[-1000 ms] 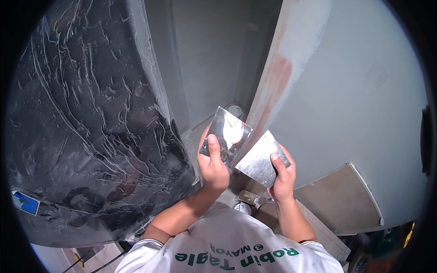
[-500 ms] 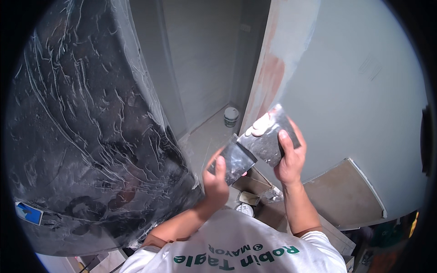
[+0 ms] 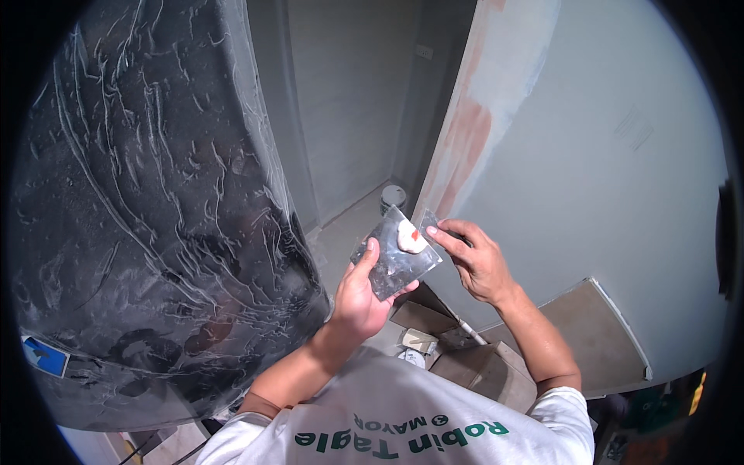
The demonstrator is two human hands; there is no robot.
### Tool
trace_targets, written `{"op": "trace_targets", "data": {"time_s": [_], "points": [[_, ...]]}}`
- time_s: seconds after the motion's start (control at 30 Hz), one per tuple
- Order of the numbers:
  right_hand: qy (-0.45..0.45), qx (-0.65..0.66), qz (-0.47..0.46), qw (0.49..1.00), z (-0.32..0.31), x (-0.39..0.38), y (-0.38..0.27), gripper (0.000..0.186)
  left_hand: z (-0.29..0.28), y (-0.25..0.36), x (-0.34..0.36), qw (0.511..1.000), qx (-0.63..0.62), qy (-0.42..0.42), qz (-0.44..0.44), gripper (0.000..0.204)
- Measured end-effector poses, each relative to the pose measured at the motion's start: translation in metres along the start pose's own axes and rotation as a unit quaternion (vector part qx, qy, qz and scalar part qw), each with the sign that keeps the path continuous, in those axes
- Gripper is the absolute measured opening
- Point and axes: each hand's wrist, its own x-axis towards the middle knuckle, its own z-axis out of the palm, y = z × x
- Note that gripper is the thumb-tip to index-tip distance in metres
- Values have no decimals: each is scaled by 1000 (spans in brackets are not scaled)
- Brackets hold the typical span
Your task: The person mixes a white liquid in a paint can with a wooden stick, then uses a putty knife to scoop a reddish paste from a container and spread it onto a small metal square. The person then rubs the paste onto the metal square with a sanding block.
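My left hand [image 3: 361, 301] grips a thin, shiny grey putty spreader [image 3: 387, 270], thumb on top and fingers underneath. On its far right part sits a lump of white putty [image 3: 407, 242] with a small orange-red spot. Just to the right, my right hand [image 3: 482, 265] pinches a second putty spreader [image 3: 428, 220] between thumb and fingers. That one is tilted, so only a narrow part of it shows. Its edge is close to the putty; whether it touches, I cannot tell.
Dark wrinkled plastic sheeting [image 3: 155, 194] covers the left side. A grey wall [image 3: 612, 178] rises on the right, its pale edge [image 3: 473, 116] patched reddish. A bucket [image 3: 393, 198] stands on the floor ahead. Below my hands are a cardboard box [image 3: 484, 368] and a brown board [image 3: 589, 337].
White putty lay on the right spreader before; now a lump is on the left one. My right hand has turned its spreader on edge. The left spreader has tilted to face up more.
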Motion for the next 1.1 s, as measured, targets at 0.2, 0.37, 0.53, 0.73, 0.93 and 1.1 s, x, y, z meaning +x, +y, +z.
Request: {"op": "trace_targets", "data": {"time_s": [0.2, 0.37, 0.53, 0.73, 0.93, 1.1], "points": [[324, 284, 127, 893, 55, -12, -55, 57, 10, -5, 7, 1000, -1, -2, 22, 39], [195, 157, 83, 965, 78, -17, -34, 44, -7, -18, 16, 995, 16, -87, 38, 40], [81, 133, 176, 972, 46, -24, -9, 55, 9, -9, 6, 999, 28, -26, 31, 39], [-5, -90, -6, 996, -35, 12, -24, 44, 2, 1, 9, 985, 148, 7, 88, 36], [-46, -191, -60, 979, -45, 31, -31, 41, 3, -7, 10, 984, 157, 22, 79, 35], [-81, -185, -84, 976, -41, 40, -34, 37, 6, -9, 11, 987, 143, 21, 75, 35]]}}
